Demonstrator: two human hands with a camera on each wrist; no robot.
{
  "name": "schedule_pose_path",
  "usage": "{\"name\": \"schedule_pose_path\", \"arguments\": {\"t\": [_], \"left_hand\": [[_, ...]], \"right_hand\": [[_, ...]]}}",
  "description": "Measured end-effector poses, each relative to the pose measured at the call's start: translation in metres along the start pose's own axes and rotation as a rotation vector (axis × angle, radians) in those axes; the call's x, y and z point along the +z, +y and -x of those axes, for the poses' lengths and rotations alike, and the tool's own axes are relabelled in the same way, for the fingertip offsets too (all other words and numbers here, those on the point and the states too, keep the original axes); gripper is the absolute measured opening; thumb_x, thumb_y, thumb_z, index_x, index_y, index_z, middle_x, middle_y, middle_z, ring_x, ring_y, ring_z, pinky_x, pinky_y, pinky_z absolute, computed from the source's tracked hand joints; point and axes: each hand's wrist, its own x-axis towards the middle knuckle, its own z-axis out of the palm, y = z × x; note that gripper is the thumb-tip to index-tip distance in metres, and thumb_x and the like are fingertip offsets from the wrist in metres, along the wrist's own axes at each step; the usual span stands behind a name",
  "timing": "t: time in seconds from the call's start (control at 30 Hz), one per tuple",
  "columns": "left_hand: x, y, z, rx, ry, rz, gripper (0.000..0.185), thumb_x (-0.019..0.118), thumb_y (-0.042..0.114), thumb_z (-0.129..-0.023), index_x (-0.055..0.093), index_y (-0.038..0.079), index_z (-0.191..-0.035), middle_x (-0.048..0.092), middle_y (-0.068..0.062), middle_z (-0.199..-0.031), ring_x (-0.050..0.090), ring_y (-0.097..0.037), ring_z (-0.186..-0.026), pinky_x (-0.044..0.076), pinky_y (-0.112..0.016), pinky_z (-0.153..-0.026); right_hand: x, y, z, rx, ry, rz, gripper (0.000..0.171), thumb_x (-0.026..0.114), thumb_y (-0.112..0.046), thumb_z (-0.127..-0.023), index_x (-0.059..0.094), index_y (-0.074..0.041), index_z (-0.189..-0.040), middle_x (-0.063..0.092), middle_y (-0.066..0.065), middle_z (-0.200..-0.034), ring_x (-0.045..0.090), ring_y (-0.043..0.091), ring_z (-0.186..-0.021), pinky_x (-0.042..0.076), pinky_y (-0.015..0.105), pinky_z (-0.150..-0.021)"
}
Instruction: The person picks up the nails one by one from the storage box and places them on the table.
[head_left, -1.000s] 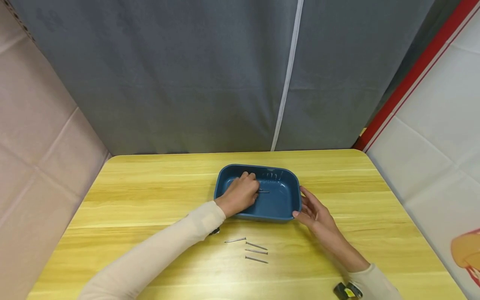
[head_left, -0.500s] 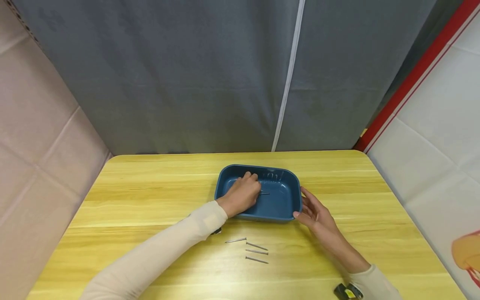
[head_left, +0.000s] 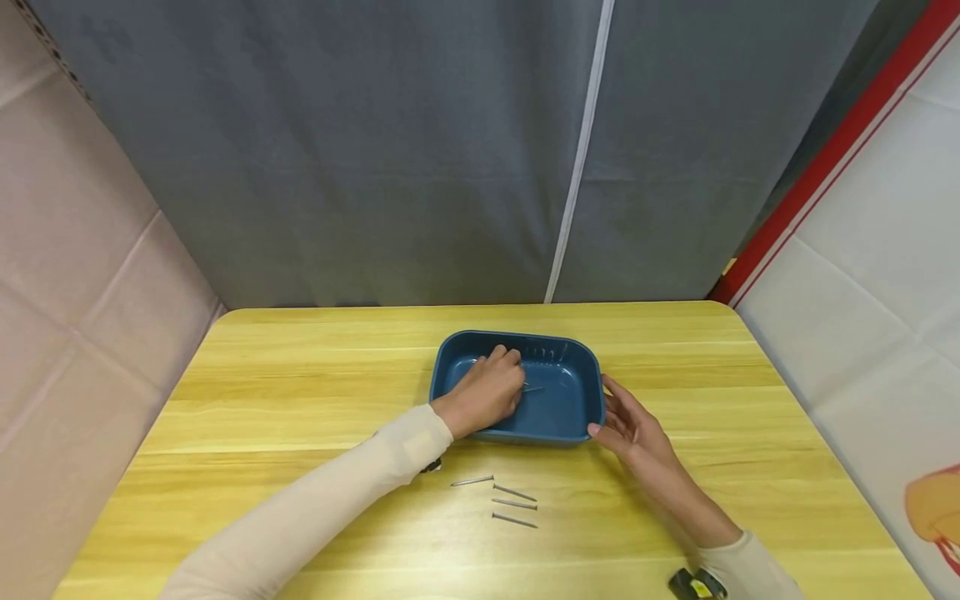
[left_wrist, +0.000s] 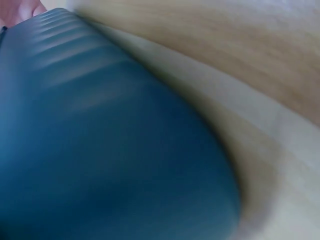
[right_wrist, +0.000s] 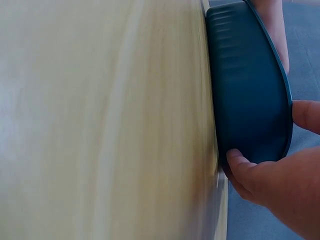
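A deep blue rectangular tray (head_left: 558, 408) stands on the wooden table in the head view. My left hand (head_left: 486, 392) reaches into it, fingers curled down near the tray floor. Thin nails (head_left: 532, 388) poke out beside those fingers; the fingertips are hidden, so a grip on them cannot be told. At the tray's right end my right hand (head_left: 633, 427) holds the wall, thumb on the near corner and fingers round the side. The right wrist view shows that hand (right_wrist: 280, 175) pinching the tray's end. Several steel nails (head_left: 513, 504) lie on the table before the tray.
The light wooden table (head_left: 300, 375) ends at a grey curtain (head_left: 375, 167) behind. Pale panels (head_left: 90, 250) flank it on the left, with a white panel (head_left: 885, 333) and red strip on the right.
My left hand has shifted slightly right inside the tray, and the nails beside its fingers have moved and turned a little. The right hand keeps its hold; the nails on the table lie unchanged.
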Motion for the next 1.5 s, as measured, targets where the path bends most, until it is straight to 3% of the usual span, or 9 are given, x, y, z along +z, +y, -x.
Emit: {"name": "schedule_pose_path", "arguments": {"t": [0.2,0.37,0.67,0.97,1.17,1.33,1.5], "left_hand": [[-0.01,0.003,0.003,-0.018,0.025,0.085,0.018,0.067,0.012,-0.109,0.082,0.006,-0.102,0.069,-0.01,-0.114,0.055,-0.025,-0.098,0.057,-0.038,-0.078],[-0.015,0.006,0.008,-0.021,0.047,0.18,0.015,0.068,0.011,-0.109,0.081,0.007,-0.102,0.07,-0.006,-0.108,0.056,-0.023,-0.095,0.054,-0.033,-0.082],[-0.02,0.01,0.015,-0.055,0.045,0.291,0.01,0.072,0.013,-0.107,0.079,0.008,-0.102,0.067,-0.003,-0.105,0.053,-0.019,-0.095,0.05,-0.028,-0.079],[-0.024,0.014,0.02,-0.115,0.026,0.453,0.009,0.074,0.014,-0.107,0.078,0.009,-0.101,0.067,-0.001,-0.107,0.054,-0.018,-0.099,0.05,-0.03,-0.082],[-0.024,0.017,0.021,-0.129,0.009,0.538,0.007,0.076,0.012,-0.105,0.077,0.009,-0.099,0.069,0.0,-0.107,0.058,-0.019,-0.104,0.053,-0.038,-0.099],[-0.024,0.018,0.023,-0.121,0.02,0.568,0.009,0.077,0.012,-0.104,0.077,0.01,-0.096,0.07,0.0,-0.104,0.062,-0.021,-0.107,0.046,-0.048,-0.12],[-0.028,0.02,0.027,-0.103,0.033,0.619,0.01,0.078,0.011,-0.104,0.077,0.012,-0.093,0.071,0.002,-0.103,0.065,-0.022,-0.109,0.04,-0.049,-0.126]], "right_hand": [[0.0,0.0,0.001,-0.003,-0.001,-0.004,0.081,0.07,-0.011,-0.109,0.023,-0.009,-0.176,0.052,0.027,-0.16,0.054,0.038,-0.142,0.051,0.014,-0.102],[-0.001,0.0,0.001,-0.018,-0.002,0.01,0.076,0.07,-0.012,-0.109,0.031,-0.012,-0.174,0.048,0.025,-0.164,0.05,0.039,-0.147,0.046,0.011,-0.106],[-0.002,0.002,0.001,-0.024,0.003,0.019,0.074,0.071,-0.012,-0.108,0.035,-0.01,-0.172,0.047,0.025,-0.165,0.056,0.003,-0.133,0.045,0.01,-0.107],[-0.002,0.0,0.0,-0.015,0.009,0.02,0.074,0.071,-0.011,-0.108,0.034,-0.01,-0.173,0.049,0.025,-0.163,0.057,0.014,-0.136,0.046,0.011,-0.105],[-0.001,-0.001,-0.001,-0.012,0.015,0.014,0.074,0.071,-0.009,-0.108,0.035,-0.01,-0.173,0.051,0.026,-0.162,0.057,0.026,-0.139,0.047,0.011,-0.104],[0.0,-0.001,-0.002,-0.004,0.018,0.001,0.076,0.071,-0.007,-0.107,0.034,-0.01,-0.173,0.054,0.026,-0.157,0.061,0.016,-0.131,0.049,0.012,-0.102],[0.0,-0.001,-0.001,-0.008,0.018,-0.014,0.077,0.07,-0.005,-0.107,0.031,-0.009,-0.174,0.057,0.026,-0.152,0.062,0.008,-0.126,0.05,0.013,-0.101]]}}
